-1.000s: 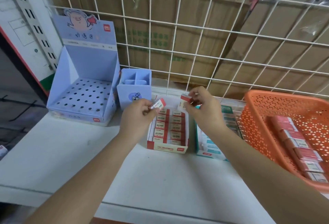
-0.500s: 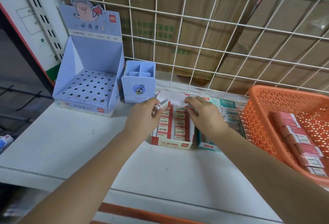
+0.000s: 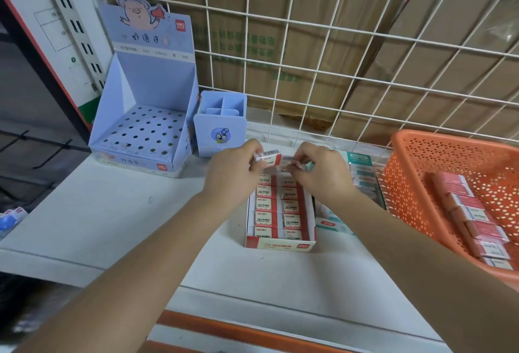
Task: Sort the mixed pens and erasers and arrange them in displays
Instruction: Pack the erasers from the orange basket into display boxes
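Head view: both arms reach forward over the white worktop (image 3: 112,212); the left hand (image 3: 233,173) has its fingers clamped on a red-and-white eraser (image 3: 269,155) above the far end of the red display box (image 3: 280,245), which holds two rows of 2B erasers (image 3: 264,205); the right hand (image 3: 323,174) curls its fingers down there, grip unclear; the orange basket (image 3: 449,142) holds a row of red-sleeved erasers (image 3: 477,229).

You are in a stationery shop, or its stockroom. At twelve o'clock a white wire grid panel (image 3: 309,71) rises behind the worktop (image 3: 98,226), with stacked cardboard cartons (image 3: 351,29) beyond it. At ten o'clock a slotted shelving upright (image 3: 81,43) stands by a branded pen display (image 3: 146,116) punched with holes. An eraser tray (image 3: 280,243) of 2B packs sits dead ahead, and an orange basket (image 3: 407,184) of more packs at three o'clock.
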